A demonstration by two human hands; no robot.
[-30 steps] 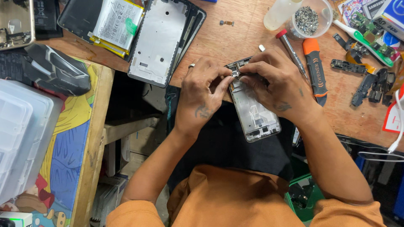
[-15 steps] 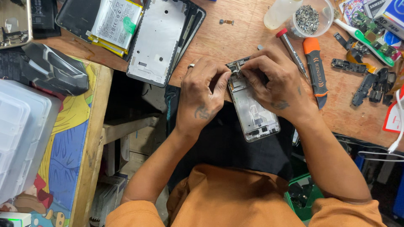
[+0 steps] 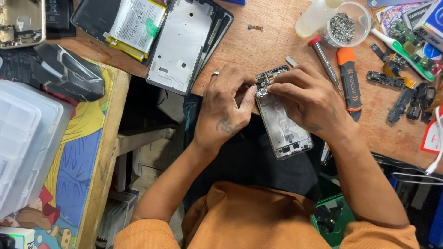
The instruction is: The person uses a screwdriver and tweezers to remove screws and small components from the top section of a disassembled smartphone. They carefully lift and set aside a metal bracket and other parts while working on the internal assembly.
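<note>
Barely any shift: both hands stay at phone frame (image 3: 282, 121) top, over worktop (image 3: 272, 41) edge. L hand (image 3: 227, 107) steadies, R hand (image 3: 308, 100) fingers pinch small part. Light, stiff, fragile; grip by edges.

I've got my orange short-sleeved shirt (image 3: 258, 221) on, arms bare below it. Thin silver ring (image 3: 215, 73) on my left hand (image 3: 228, 108), and a small dark tattoo (image 3: 224, 125) sits just below that ring, near the wrist.

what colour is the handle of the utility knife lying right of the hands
Orange with black trim; the utility knife shows best in the head view, on the wooden table beside the right hand.
</note>
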